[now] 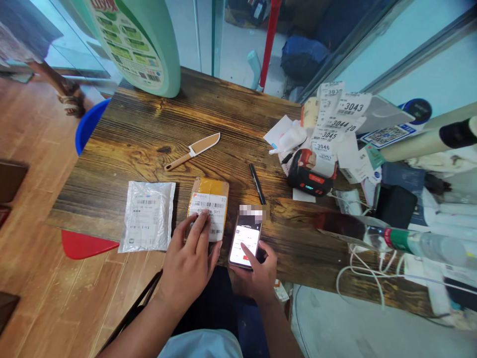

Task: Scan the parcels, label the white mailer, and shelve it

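Observation:
My left hand [192, 256] rests on a small brown cardboard parcel [213, 186], its fingers stretched over the white shipping label and its thumb along the right edge. A smartphone [244, 238] with a lit white screen is held in my right hand [259, 273], the thumb over the display. Left of the parcel lies a white plastic mailer bag [147, 214] with a printed label. Beyond them on the wood are a knife [194, 151] with a tan blade and handle, and a black marker pen [257, 184].
A large green jug [145, 44] stands at the table's back left. To the right are a small black label printer [311, 171], numbered paper labels [330, 124], a bottle [387, 238] and white cables [357, 271]. A person's leg [48, 74] shows at far left, near a blue chair [89, 124].

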The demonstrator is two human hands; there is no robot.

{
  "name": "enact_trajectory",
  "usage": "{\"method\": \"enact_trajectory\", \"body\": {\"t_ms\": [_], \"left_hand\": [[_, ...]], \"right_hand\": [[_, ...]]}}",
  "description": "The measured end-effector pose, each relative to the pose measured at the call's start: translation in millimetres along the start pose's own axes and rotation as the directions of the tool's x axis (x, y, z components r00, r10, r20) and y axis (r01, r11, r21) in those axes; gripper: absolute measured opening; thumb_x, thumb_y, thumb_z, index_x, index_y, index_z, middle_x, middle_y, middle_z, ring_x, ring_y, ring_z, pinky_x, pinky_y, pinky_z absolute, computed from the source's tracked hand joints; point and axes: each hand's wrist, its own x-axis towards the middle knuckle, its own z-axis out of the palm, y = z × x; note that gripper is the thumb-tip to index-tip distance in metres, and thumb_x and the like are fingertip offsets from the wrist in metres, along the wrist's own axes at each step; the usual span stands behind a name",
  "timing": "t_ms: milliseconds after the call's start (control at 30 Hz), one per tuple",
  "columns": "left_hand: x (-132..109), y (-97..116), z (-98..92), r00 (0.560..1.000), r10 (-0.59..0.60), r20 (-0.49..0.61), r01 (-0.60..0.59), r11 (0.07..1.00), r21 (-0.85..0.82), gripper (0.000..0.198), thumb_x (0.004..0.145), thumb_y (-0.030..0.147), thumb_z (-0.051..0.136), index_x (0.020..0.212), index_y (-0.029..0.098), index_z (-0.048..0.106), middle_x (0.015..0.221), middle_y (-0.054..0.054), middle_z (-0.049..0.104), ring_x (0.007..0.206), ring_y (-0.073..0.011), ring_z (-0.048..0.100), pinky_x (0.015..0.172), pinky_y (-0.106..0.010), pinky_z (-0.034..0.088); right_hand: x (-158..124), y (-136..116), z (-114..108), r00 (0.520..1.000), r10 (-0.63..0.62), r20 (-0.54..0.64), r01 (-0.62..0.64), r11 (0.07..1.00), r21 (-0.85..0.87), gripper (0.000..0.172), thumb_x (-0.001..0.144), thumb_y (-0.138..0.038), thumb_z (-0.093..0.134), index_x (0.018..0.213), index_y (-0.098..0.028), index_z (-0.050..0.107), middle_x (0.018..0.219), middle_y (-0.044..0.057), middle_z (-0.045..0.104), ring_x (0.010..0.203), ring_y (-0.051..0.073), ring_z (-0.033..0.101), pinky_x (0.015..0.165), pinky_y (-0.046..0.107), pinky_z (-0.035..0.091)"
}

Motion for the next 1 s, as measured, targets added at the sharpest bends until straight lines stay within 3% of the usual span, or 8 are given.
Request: {"method": "enact_trajectory", "body": {"t_ms": [633, 1000], "left_hand": [[3.4, -3.8, -1.1, 0.996, 0.085, -0.023, -0.084, 0.996, 0.039, 0.058, 0.085, 0.027, 0.059, 0.131, -0.004, 0.040, 0.121, -0.023, 0.059, 0.115, -0.0333, 0.051, 0.092, -0.045, 0.043], [1.5, -3.2, -1.1, 0.998, 0.055, 0.013, -0.055, 0.998, 0.039, 0.060, 0.086, 0.027, 0.057, 0.135, 0.000, 0.037, 0.125, -0.022, 0.058, 0.116, -0.0340, 0.050, 0.093, -0.046, 0.043]], "right_hand": [[0.8, -6.9, -3.3, 0.997, 0.074, 0.018, -0.075, 0.995, 0.063, 0.047, 0.075, -0.063, 0.060, 0.109, -0.032, 0.071, 0.122, 0.011, 0.035, 0.107, 0.029, 0.047, 0.083, 0.041, 0.049], [-1.7, -6.8, -1.6, 0.996, 0.088, 0.031, -0.090, 0.994, 0.070, 0.047, 0.074, -0.062, 0.062, 0.111, -0.033, 0.069, 0.122, 0.011, 0.036, 0.108, 0.029, 0.047, 0.083, 0.041, 0.048]]}}
